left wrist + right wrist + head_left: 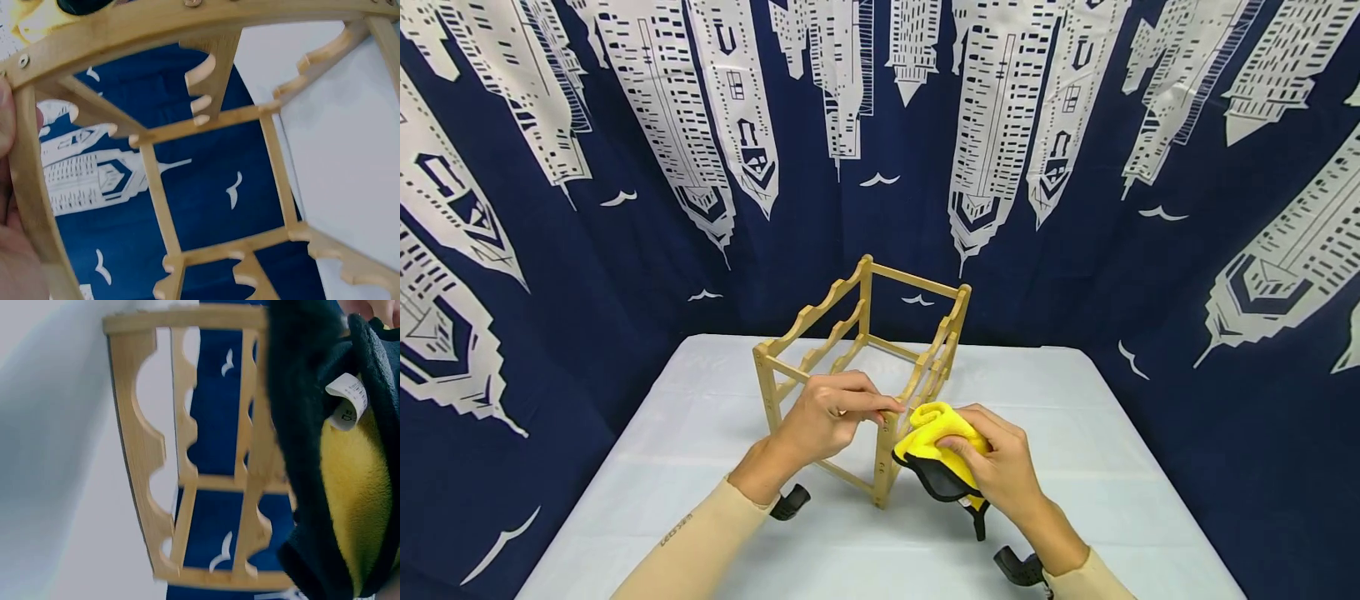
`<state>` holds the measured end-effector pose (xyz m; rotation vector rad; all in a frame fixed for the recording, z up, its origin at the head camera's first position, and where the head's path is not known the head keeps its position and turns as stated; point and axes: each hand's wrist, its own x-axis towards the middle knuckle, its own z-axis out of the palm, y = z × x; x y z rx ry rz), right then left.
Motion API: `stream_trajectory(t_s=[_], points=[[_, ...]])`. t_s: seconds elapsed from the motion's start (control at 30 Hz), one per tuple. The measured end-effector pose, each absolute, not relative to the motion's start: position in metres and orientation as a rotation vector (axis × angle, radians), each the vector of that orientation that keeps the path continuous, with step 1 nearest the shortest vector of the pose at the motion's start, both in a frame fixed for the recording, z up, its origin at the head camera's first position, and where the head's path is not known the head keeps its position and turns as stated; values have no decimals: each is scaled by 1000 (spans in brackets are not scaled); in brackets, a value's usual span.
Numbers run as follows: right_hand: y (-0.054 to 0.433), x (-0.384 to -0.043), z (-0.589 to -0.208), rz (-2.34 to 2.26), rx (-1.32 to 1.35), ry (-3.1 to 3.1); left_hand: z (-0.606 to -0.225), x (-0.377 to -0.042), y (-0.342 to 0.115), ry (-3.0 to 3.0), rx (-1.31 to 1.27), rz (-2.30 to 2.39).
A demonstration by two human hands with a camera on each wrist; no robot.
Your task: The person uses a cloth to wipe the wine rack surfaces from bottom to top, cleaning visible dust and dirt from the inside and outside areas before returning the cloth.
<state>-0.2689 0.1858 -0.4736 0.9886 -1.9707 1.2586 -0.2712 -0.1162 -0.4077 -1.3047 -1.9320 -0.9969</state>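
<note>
A light wooden rack (882, 471) with scalloped rails stands upright on the table. My left hand (831, 417) grips the top front bar of the rack near its right corner; at the left edge of the left wrist view, its fingers and thumb lie on either side of that bar. My right hand (1007, 458) holds a bunched yellow cloth (936, 429) with black edging, close beside the same corner. Part of the cloth hangs below the fingers. In the right wrist view the cloth (356, 500) shows a white label (349, 400), and it covers part of the rack.
The rack stands on a white-covered table (700, 442). Behind and around it hangs a dark blue curtain (820, 242) printed with white buildings and birds. A black device (792, 502) sits by the left wrist, and another black device (1018, 567) by the right.
</note>
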Motion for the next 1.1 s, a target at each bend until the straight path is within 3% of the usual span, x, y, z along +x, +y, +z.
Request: stream_trajectory(t_s=[0.57, 1.1], points=[[126, -261, -481, 1048, 1056, -1742, -388, -271, -136, -2314, -1256, -1193], [134, -260, -540, 768, 1192, -2579, -387, -269, -134, -2313, -1247, -1146]])
